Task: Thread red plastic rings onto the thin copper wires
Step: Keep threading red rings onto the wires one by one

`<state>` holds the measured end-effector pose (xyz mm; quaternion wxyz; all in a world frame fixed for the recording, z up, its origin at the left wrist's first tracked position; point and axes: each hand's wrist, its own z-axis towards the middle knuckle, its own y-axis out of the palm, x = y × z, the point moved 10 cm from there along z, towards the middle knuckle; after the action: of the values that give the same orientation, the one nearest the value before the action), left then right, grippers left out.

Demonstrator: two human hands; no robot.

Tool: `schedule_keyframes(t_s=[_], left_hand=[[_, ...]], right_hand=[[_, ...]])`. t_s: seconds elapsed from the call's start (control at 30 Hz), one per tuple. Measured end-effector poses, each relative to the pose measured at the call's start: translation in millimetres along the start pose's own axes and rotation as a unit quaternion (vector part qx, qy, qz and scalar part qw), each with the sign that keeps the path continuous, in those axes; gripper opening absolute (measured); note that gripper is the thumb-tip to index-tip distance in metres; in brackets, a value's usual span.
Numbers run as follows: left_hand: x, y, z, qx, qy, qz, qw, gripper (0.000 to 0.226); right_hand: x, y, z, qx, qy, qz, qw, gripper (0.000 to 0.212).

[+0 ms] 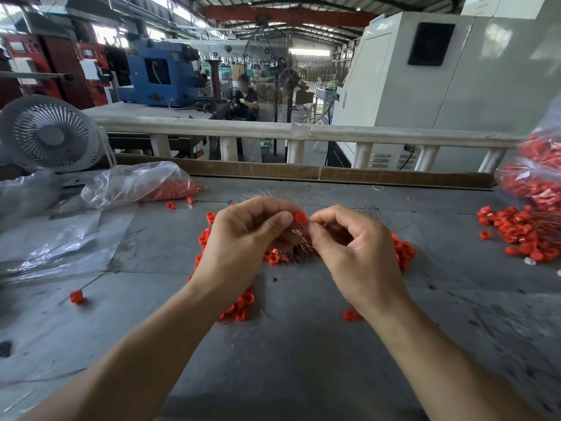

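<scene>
Left hand [243, 235] is pinching a small red plastic ring [300, 216], short and tube-shaped with a smooth matte wall, between thumb tip and curled fingers. The ring is sitting at the meeting point of both hands, raised above the grey worktable [303, 344].

Right hand [355, 244] is curling in just beside the ring, thumb and forefinger tips pressed together at the ring's right edge. They seem to be pinching a thin copper wire, but the strand itself is too fine to make out at the fingertips.

Directly under and behind the pinch, a bundle of thin copper wires [291, 250] is lying as a bristly, hair-like tuft, with glinting strands fanning out above the left knuckles. Whether the left hand is also holding part of this bundle, I cannot tell.

Below both hands, loose red plastic rings [243, 305] are lying scattered in a ragged heap on the table, spilling out either side of the wrists.

Well left of the grip and nearer the person, a single red ring on a straight thin wire [76, 296] is lying alone on the scuffed surface.

Far left and beyond the grip, a crinkled clear plastic bag [136, 185] is sagging open with pale red rings inside. A white slatted desk fan [50, 133] is standing behind it.

Far right of the grip, a pile of red rings with wires trailing [522, 232] is lying below another clear bag stuffed with red pieces [534, 177].
</scene>
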<state>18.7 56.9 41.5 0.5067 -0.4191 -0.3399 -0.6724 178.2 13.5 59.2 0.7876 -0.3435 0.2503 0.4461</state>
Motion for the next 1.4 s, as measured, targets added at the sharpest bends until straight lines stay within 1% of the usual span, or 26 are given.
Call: schedule_keyframes(t_s=[0.23, 0.43, 0.67, 0.83, 0.93, 1.07, 1.23, 1.3, 1.4], left_hand=[[-4.0, 1.5, 1.5, 0.001, -0.033, -0.066, 0.997, 0.024], [-9.2, 0.9, 1.8, -0.007, -0.053, -0.081, 0.995, 0.029], [-11.5, 4.0, 1.0, -0.021, -0.072, -0.1, 0.992, 0.022], [-9.5, 2.2, 1.3, -0.011, -0.07, -0.11, 0.991, 0.026], [-7.3, 3.3, 0.9, -0.013, -0.066, -0.128, 0.99, 0.029], [-6.7, 5.6, -0.2, -0.019, -0.07, -0.156, 0.985, 0.028], [-6.5, 10.7, -1.6, -0.044, -0.083, -0.201, 0.975, 0.027], [-6.6, 11.9, -1.9, -0.055, -0.084, -0.199, 0.975, 0.026], [-7.8, 13.0, -2.2, -0.064, -0.087, -0.196, 0.975, 0.025]], right_hand=[[1.2, -2.9, 1.0, 0.0, 0.004, 0.014, 1.0, 0.013], [2.8, -2.1, 1.7, -0.009, 0.014, 0.021, 1.0, 0.014], [5.4, 3.6, 1.5, -0.034, 0.021, 0.042, 0.998, 0.019], [12.4, 9.2, 1.2, -0.046, 0.038, 0.061, 0.996, 0.027], [15.8, 14.1, -0.1, -0.061, 0.052, 0.087, 0.993, 0.027], [18.3, 17.7, -1.9, -0.076, 0.058, 0.091, 0.991, 0.026], [19.8, 23.9, -3.1, -0.104, 0.063, 0.088, 0.989, 0.029], [18.3, 26.8, -3.7, -0.117, 0.061, 0.099, 0.986, 0.029], [16.8, 23.6, -3.5, -0.101, 0.056, 0.104, 0.988, 0.028]])
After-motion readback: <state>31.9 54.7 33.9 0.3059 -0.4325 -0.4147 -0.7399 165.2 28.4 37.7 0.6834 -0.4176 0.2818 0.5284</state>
